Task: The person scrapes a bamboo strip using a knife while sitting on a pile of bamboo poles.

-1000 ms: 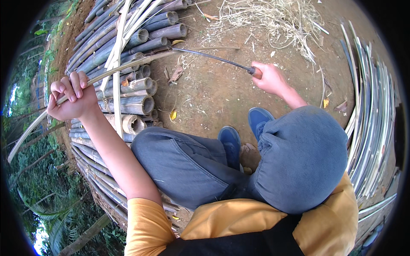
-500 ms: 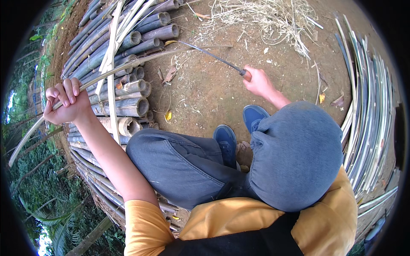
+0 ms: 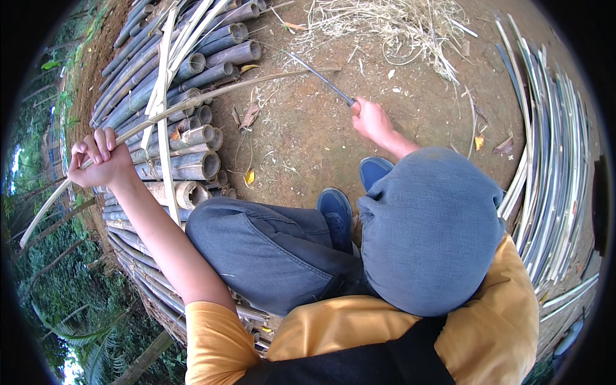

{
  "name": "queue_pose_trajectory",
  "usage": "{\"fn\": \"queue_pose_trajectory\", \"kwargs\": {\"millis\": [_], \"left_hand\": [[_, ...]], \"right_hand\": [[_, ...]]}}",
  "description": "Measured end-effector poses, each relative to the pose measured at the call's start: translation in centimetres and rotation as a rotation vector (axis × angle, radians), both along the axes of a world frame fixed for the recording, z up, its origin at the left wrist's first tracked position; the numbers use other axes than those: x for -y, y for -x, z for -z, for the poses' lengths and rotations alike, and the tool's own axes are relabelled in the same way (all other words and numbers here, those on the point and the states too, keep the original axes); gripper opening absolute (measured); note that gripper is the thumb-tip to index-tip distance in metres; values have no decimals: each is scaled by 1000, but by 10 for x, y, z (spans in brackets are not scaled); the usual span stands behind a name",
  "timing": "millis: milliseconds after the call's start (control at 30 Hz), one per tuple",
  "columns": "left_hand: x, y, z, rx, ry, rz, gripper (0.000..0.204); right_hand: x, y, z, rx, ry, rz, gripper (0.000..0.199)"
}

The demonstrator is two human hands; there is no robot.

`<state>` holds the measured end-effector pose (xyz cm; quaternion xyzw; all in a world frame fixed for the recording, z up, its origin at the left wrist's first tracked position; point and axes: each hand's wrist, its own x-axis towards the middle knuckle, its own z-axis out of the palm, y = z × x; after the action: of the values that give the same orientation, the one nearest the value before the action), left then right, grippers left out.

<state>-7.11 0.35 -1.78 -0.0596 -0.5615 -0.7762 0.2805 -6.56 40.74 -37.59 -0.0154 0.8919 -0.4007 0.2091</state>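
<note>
My left hand [image 3: 101, 160], raised at the left, is closed around a long, pale bamboo strip [image 3: 212, 94]. The strip bows from the lower left, through my fingers, across the stacked poles and out over the bare ground. My right hand [image 3: 377, 123] grips a knife [image 3: 330, 85] with a long, narrow dark blade, its handle mostly hidden in my fist. Close to the strip's far end, the blade crosses it in the picture; I cannot tell whether they touch. Flat pale slats [image 3: 165, 122] lie across the poles near my left hand.
Stacked bamboo poles [image 3: 186, 165] line the left side, with greenery beyond. Curly shavings [image 3: 401, 29] heap on the dirt ahead. Many long split strips [image 3: 552, 173] lie at the right. My bent knee [image 3: 256, 250] and blue shoes [image 3: 334, 208] are between my arms.
My right hand and the knife have shifted slightly left, and the blade now points more steeply away from me. My left hand keeps its hold on the strip, almost unmoved.
</note>
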Motion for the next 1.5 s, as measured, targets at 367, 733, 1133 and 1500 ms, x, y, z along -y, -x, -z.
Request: {"fn": "queue_pose_trajectory", "kwargs": {"millis": [367, 733, 1133, 1500], "left_hand": [[4, -7, -8, -1, 0, -6, 26], [2, -3, -2, -2, -39, 79, 26], [-24, -5, -7, -9, 7, -90, 25], [-52, -9, -11, 42, 19, -327, 29]], "right_hand": [[14, 21, -14, 24, 97, -71, 15], [7, 23, -28, 85, 67, -141, 13], [-11, 48, -63, 101, -31, -112, 19], [32, 52, -241, -145, 241, -568, 14]]}}
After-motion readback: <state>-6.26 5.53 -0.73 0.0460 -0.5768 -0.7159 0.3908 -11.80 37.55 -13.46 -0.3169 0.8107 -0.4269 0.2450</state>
